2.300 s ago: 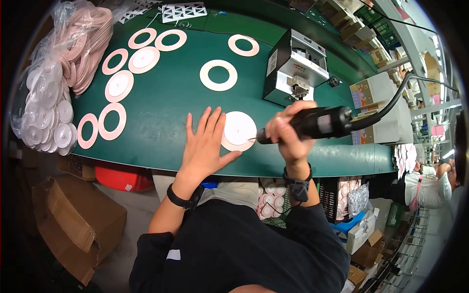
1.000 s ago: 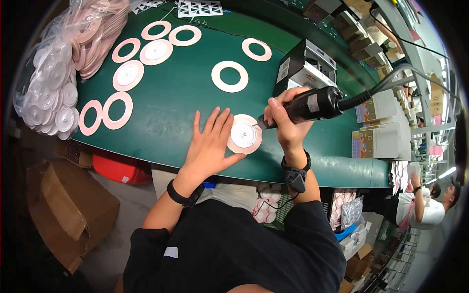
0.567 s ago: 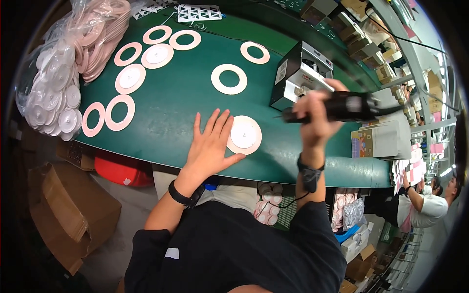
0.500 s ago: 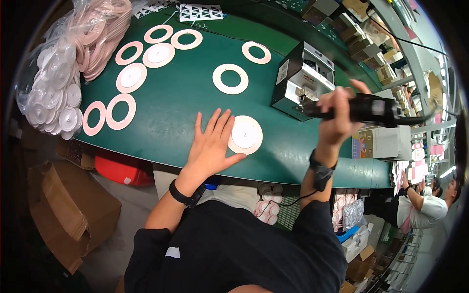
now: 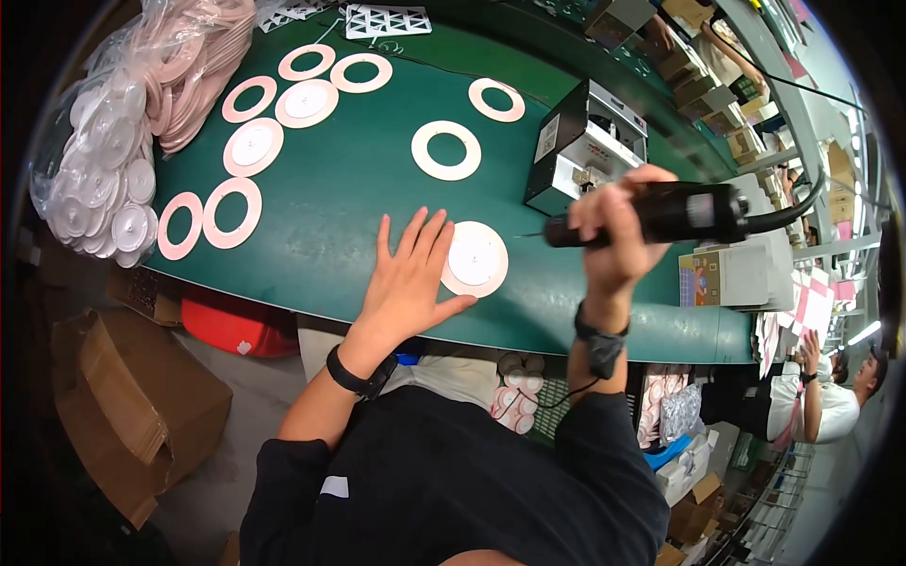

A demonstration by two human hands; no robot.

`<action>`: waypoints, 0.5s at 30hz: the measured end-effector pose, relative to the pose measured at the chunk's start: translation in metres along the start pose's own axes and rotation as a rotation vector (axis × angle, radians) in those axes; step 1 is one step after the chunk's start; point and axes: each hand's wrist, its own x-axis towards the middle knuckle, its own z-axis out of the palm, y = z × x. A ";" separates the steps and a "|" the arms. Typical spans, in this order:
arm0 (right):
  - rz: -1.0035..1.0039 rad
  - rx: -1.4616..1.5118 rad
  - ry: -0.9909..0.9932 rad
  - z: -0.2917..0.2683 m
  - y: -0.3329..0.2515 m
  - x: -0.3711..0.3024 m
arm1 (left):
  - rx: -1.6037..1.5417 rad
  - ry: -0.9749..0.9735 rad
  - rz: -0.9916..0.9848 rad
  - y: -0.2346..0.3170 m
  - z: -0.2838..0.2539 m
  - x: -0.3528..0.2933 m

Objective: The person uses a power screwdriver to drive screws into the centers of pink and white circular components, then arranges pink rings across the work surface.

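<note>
My left hand [image 5: 408,278] lies flat on the green table with fingers spread. Its thumb and index finger touch the left and lower edge of a pale pink ring with a white disc [image 5: 475,257] in its middle. My right hand [image 5: 615,226] is wrapped round a black electric screwdriver [image 5: 694,212] with a cable at its rear. The thin bit points left, above the table and to the upper right of the disc, apart from it. Behind the screwdriver stands a boxy black-and-silver screw feeder [image 5: 590,146], partly hidden by my right hand.
Several pink rings [image 5: 233,212] lie at the left, two with white discs. Two more rings [image 5: 446,151] lie farther back. Plastic bags of white discs [image 5: 99,179] and pink rings crowd the left edge. A carton [image 5: 727,278] stands at right; a person [image 5: 802,401] works beyond.
My right hand has moved left with the screwdriver, away from the screw feeder toward the disc. My left hand stays in place. The person at right has shifted their hands.
</note>
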 end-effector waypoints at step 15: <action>0.172 0.025 -0.127 0.054 0.048 -0.028 | -0.046 0.051 0.000 0.000 -0.002 -0.002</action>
